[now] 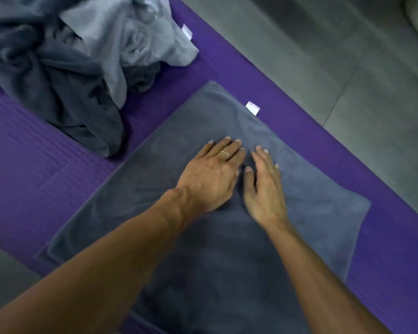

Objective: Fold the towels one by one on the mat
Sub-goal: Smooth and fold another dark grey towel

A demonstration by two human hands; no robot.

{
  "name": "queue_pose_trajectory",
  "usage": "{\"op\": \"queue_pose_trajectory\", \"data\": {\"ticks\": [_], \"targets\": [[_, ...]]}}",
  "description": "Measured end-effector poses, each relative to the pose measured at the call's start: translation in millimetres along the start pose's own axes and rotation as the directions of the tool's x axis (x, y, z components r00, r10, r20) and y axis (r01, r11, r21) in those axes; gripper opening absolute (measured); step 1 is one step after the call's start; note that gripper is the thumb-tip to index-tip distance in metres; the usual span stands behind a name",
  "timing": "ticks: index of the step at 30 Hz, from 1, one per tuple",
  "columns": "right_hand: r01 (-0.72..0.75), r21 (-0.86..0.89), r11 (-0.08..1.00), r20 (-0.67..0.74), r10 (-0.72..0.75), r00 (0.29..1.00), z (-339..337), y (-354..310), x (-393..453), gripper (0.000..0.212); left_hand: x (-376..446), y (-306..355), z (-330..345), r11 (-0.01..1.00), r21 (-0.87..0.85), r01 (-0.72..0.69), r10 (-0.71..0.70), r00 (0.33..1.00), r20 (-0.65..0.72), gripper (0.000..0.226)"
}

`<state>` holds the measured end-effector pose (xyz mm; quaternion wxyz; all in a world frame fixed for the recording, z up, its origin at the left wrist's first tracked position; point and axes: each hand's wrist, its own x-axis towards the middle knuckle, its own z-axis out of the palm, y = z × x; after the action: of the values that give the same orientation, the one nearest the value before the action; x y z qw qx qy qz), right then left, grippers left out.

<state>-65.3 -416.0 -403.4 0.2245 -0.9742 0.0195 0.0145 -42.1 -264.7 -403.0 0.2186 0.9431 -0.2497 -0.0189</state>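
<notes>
Head view, both hands, left hand [210,174], right hand [263,189], flat with straight fingers on dark grey towel [155,189], purple mat [34,165]

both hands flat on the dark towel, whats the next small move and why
Probably sweep both palms outward to finish smoothing. The left hand and right hand lie flat, side by side, at the middle of the dark grey towel, which is spread on the purple mat and shows slight wrinkles near its white tag. Then fold.

Dim, even indoor light — source unclear. Soft shadows under both forearms. Overall slight motion blur; towel pile [58,56] smeared, wide-angle stretch at edges.
</notes>
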Motion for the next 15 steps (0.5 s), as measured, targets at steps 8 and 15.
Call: {"op": "queue_pose_trajectory", "data": {"ticks": [8,15], "targets": [[-0.206,-0.427,0.880,0.044,0.248,0.968,-63.8,99.9,51.9,0.059,13.7,17.5,21.3,0.976,0.204,0.074,-0.083,0.996,0.036,0.073],[0.037,-0.343,0.938,0.044,-0.023,0.999,-48.0,102.7,-45.2,0.059,32.8,74.0,50.0,0.980,0.201,0.019,-0.029,0.998,0.049,0.070]]}}
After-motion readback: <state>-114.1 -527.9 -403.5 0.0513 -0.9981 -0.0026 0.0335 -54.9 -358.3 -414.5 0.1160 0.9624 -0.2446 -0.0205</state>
